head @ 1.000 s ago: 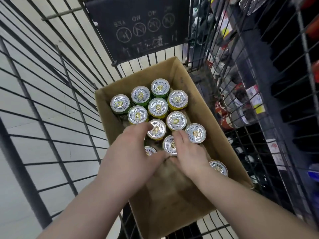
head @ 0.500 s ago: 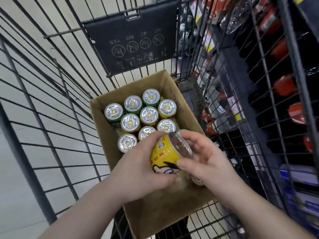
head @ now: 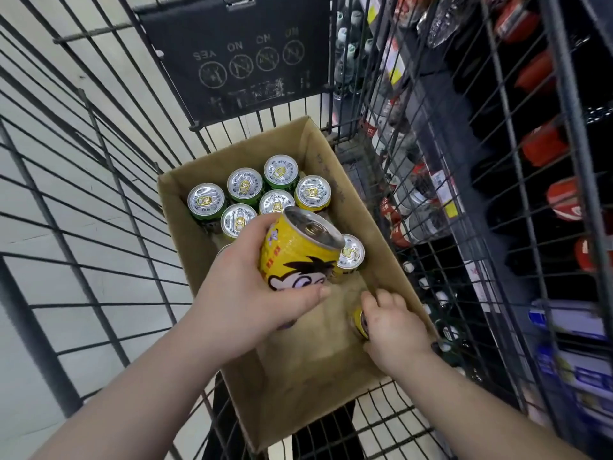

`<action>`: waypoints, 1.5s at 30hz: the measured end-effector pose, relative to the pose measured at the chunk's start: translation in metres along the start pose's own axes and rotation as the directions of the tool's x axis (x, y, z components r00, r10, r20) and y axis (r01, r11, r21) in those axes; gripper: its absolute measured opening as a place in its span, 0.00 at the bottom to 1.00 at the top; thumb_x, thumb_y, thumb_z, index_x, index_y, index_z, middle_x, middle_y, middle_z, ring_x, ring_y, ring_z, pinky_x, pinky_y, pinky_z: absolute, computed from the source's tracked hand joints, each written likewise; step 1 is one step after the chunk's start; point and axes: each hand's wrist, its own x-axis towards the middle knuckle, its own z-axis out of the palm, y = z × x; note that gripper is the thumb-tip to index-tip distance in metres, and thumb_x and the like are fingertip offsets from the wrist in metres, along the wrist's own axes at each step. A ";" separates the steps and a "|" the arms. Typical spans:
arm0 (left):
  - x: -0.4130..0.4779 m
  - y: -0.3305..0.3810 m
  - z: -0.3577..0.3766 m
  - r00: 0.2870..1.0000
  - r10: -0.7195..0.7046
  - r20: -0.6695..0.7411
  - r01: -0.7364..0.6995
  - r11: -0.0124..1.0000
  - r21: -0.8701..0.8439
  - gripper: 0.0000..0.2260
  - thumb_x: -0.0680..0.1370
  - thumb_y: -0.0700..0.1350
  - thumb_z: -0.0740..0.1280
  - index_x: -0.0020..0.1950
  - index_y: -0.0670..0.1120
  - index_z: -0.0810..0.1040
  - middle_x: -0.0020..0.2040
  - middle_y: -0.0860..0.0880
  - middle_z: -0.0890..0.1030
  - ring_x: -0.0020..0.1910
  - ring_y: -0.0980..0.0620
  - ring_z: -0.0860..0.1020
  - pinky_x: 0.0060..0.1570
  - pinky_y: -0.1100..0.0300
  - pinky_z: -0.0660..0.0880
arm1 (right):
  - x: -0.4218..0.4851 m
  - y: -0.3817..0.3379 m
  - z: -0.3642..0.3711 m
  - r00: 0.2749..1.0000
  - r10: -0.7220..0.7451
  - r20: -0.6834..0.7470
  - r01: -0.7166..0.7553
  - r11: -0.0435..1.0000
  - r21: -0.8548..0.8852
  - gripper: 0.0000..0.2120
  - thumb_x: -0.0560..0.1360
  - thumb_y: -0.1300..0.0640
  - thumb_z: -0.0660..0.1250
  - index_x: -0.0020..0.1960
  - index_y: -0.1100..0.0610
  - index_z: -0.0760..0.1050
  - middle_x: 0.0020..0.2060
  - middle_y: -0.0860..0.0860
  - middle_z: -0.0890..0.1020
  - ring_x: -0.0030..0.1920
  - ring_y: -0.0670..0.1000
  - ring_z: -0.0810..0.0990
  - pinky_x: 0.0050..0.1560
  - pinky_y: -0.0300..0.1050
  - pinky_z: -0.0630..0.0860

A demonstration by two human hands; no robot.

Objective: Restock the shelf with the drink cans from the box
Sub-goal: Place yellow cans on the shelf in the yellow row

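The left hand (head: pixel 242 293) gripped a yellow cartoon can (head: pixel 298 260) over the cardboard box (head: pixel 331 393); the right hand (head: pixel 394 323) clasped a corner can (head: pixel 359 324). A straight lift would best clear the box wall.

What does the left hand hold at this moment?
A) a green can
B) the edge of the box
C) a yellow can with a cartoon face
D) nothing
C: the left hand grips a yellow can with a cartoon face above the box; the right hand holds another can inside it.

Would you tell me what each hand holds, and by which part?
Left hand grips the yellow can round its side; right hand curls over the top of a second can.
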 end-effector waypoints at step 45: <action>-0.242 0.178 0.034 0.596 0.157 0.788 -0.209 0.977 -0.036 0.25 0.57 0.49 0.76 0.53 0.54 0.76 0.44 0.50 0.85 0.42 0.50 0.84 0.44 0.51 0.81 | -0.496 -0.074 -0.058 0.421 0.907 0.004 0.425 -0.201 0.882 0.28 0.54 0.50 0.75 0.52 0.43 0.72 0.49 0.47 0.82 0.48 0.51 0.83 0.39 0.44 0.77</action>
